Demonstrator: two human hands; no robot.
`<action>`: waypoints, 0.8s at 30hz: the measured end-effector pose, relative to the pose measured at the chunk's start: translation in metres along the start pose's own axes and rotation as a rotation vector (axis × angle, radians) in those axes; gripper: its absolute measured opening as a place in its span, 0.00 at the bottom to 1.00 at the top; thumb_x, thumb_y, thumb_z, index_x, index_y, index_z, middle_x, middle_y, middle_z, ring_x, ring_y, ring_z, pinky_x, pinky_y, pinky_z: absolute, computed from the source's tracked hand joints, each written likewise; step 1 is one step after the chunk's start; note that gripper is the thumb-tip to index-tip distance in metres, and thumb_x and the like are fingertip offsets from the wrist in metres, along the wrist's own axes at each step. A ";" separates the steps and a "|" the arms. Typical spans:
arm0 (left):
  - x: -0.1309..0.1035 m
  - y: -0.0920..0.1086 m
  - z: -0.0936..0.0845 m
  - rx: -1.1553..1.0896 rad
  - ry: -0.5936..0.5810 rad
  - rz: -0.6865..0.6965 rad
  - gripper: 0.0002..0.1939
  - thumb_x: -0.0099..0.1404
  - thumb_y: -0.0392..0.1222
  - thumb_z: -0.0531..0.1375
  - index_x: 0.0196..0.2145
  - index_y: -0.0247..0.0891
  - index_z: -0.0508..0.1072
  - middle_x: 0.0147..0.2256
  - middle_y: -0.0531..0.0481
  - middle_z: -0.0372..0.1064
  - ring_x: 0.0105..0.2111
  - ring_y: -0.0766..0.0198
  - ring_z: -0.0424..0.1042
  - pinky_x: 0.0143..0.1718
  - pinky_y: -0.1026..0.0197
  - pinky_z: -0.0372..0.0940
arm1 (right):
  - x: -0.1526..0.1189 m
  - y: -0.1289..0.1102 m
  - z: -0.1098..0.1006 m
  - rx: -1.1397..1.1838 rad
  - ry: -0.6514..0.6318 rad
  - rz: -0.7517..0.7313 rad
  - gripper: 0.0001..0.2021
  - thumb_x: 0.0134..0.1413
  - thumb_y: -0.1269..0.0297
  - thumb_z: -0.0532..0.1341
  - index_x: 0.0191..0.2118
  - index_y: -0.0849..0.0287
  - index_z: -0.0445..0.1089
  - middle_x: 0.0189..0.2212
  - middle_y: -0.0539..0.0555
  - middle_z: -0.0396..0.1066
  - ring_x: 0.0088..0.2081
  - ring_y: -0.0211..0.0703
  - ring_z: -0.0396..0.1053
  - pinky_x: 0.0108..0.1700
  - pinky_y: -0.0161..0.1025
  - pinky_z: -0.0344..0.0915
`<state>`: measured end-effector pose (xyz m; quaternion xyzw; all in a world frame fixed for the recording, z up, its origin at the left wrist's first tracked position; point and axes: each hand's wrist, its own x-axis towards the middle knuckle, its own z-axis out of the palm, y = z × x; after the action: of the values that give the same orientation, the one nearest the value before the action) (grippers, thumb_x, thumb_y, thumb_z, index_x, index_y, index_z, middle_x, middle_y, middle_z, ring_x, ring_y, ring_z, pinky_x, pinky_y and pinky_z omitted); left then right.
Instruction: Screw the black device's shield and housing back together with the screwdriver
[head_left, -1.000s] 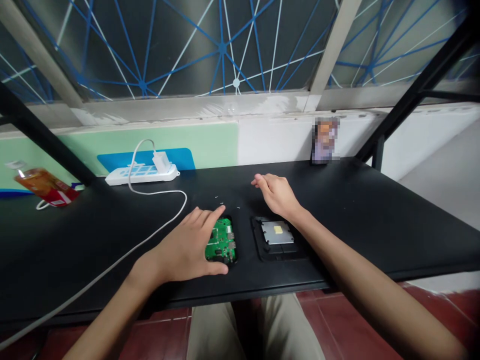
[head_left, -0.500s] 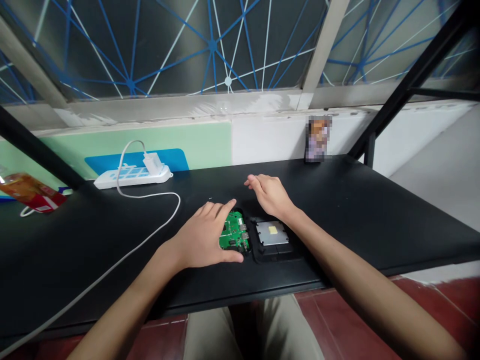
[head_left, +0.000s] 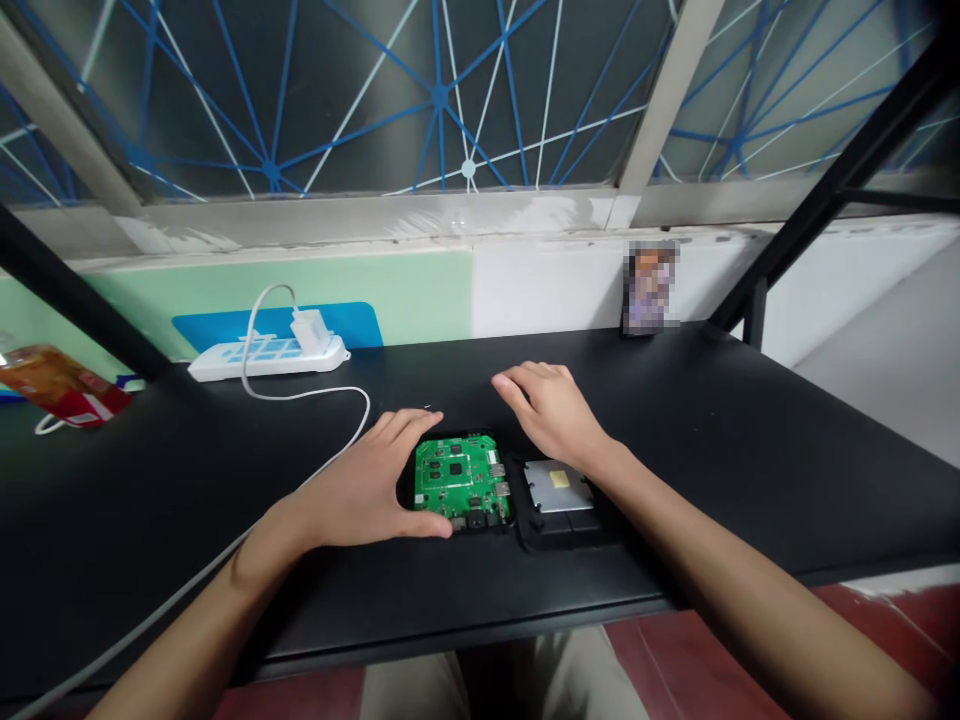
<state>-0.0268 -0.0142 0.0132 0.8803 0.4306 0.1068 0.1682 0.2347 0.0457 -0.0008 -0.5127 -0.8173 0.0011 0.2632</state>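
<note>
A green circuit board (head_left: pixel 456 478) lies in a shallow black case on the black table. My left hand (head_left: pixel 360 485) is at the left side of this case, thumb by its near edge and fingers toward its far edge, spread apart. Right of the case lies a black cover (head_left: pixel 559 538) with a silver metal plate (head_left: pixel 546 492) and a small yellowish pad (head_left: pixel 560 479) on it. My right hand (head_left: pixel 555 410) is just beyond the cover, fingers bent in close to the thumb. Whatever it holds, if anything, is hidden.
A white power strip (head_left: pixel 270 358) with a plugged-in charger (head_left: pixel 310 331) stands at the back left. Its white cable (head_left: pixel 202 575) runs forward past my left forearm. A bottle with a red label (head_left: pixel 71 385) lies far left. A pixelated upright object (head_left: pixel 649 290) leans on the back wall.
My left hand has shifted left off the circuit board, exposing most of it. The right hand's fingers have bent more downward. The whole view has shifted slightly.
</note>
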 end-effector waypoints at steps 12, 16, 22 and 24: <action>0.000 0.000 0.001 -0.038 -0.115 -0.005 0.62 0.52 0.69 0.68 0.70 0.34 0.45 0.69 0.30 0.46 0.68 0.37 0.48 0.67 0.38 0.50 | -0.002 -0.002 -0.006 0.096 -0.089 -0.116 0.18 0.68 0.50 0.51 0.45 0.56 0.73 0.44 0.56 0.75 0.47 0.50 0.69 0.52 0.49 0.64; 0.000 0.000 0.003 -0.028 -0.091 0.016 0.61 0.52 0.69 0.68 0.70 0.35 0.46 0.68 0.30 0.48 0.67 0.35 0.50 0.65 0.35 0.52 | -0.007 0.005 -0.012 0.076 -0.170 -0.220 0.18 0.67 0.49 0.52 0.44 0.56 0.72 0.44 0.56 0.74 0.48 0.51 0.69 0.54 0.51 0.64; 0.000 -0.002 0.005 -0.017 -0.067 0.036 0.60 0.51 0.70 0.67 0.70 0.37 0.48 0.65 0.32 0.54 0.64 0.35 0.55 0.63 0.35 0.55 | -0.023 0.005 -0.026 0.227 -0.332 -0.293 0.18 0.64 0.47 0.56 0.45 0.56 0.70 0.49 0.58 0.73 0.52 0.50 0.69 0.56 0.50 0.65; 0.001 -0.001 0.005 -0.004 -0.073 0.023 0.61 0.51 0.71 0.67 0.70 0.34 0.49 0.65 0.30 0.54 0.64 0.35 0.55 0.63 0.36 0.55 | -0.025 0.003 -0.029 0.233 -0.370 -0.322 0.20 0.60 0.44 0.60 0.46 0.56 0.71 0.52 0.59 0.72 0.54 0.52 0.69 0.57 0.51 0.65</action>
<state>-0.0260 -0.0139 0.0084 0.8881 0.4140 0.0770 0.1842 0.2581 0.0186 0.0127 -0.3335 -0.9168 0.1469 0.1633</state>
